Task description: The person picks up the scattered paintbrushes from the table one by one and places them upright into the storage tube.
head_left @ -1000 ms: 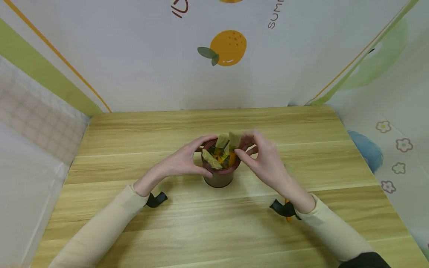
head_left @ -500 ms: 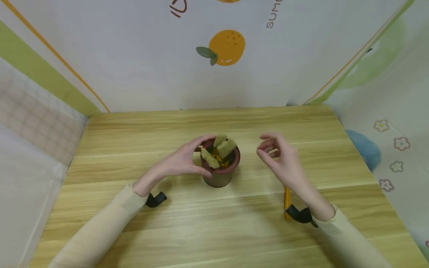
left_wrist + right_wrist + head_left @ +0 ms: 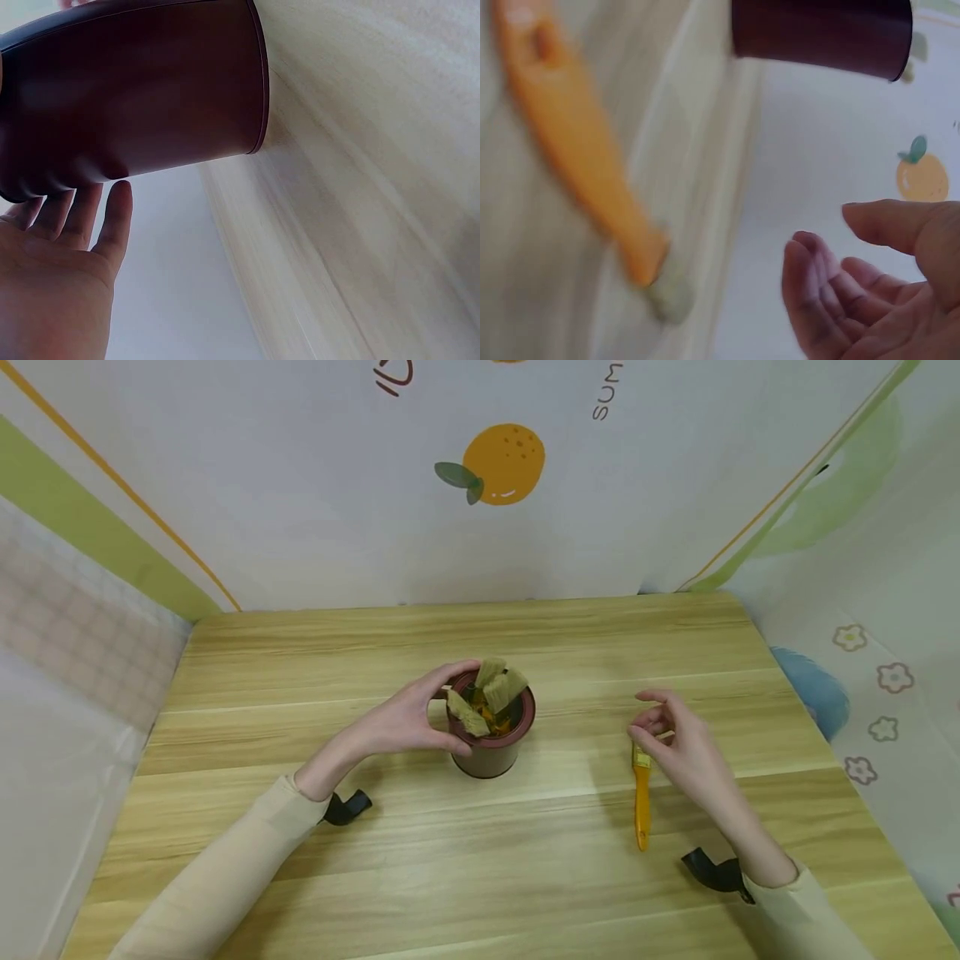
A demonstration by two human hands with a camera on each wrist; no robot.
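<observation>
A dark reddish-brown cylindrical cup [image 3: 486, 763] stands upright on the table, its smooth side [image 3: 150, 90] large in the left wrist view. Thumb and fingers of my left hand [image 3: 401, 722] curve around its rim from the left. Inside it are several paintbrushes [image 3: 504, 692], bristles up, with some orange showing lower down. On the table to the right lies another paintbrush [image 3: 642, 806] with an orange handle, its bristle end toward the back. My right hand [image 3: 686, 752] is over that bristle end, partly hiding it. In the right wrist view its thumb and fingers are apart, holding nothing.
The wooden table [image 3: 420, 877] meets a white printed curtain [image 3: 337, 510] at the back. More curtain hangs at both sides. A black strap [image 3: 716, 870] sits at the right wrist and another strap [image 3: 348, 808] at the left.
The right hand has let go of a brush in the cup, which now leans left. It has moved right and toward me, to the brush on the table. The left hand stays at the cup.
</observation>
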